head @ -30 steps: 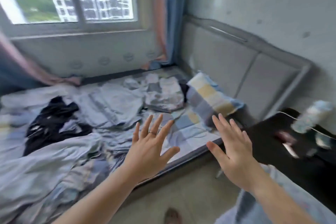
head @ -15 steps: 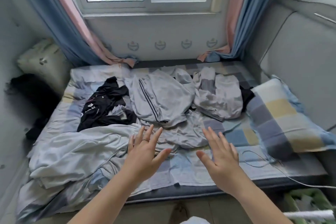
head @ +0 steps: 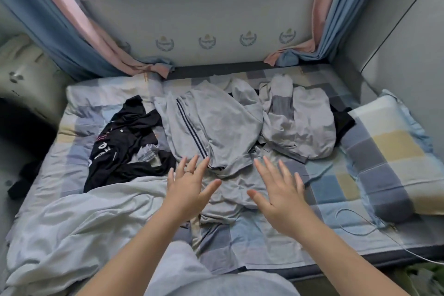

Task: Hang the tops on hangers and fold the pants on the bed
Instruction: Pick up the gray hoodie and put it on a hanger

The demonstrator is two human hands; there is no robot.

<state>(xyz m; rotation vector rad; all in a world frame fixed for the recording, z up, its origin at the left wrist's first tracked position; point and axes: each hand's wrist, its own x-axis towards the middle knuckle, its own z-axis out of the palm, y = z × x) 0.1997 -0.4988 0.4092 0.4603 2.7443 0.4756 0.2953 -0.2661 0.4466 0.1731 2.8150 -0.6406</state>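
A heap of clothes lies on the bed (head: 259,243). A grey garment with dark stripes (head: 211,132) is in the middle. To its right lies a light grey top with darker panels (head: 302,122). A black garment with white lettering (head: 125,146) is crumpled on the left. My left hand (head: 189,187) and my right hand (head: 281,192) hover with spread fingers above the near edge of the grey garment, holding nothing. No hangers are in view.
A pale rumpled blanket (head: 77,223) covers the near left of the bed. A checked pillow (head: 389,166) lies at the right by the padded headboard (head: 403,55). A white cable (head: 355,223) loops near the pillow. Curtains (head: 72,31) hang beside the window.
The view has swung left from the bedside table to face the bed squarely and has come closer. Both hands stay open and have moved forward over the grey garment.
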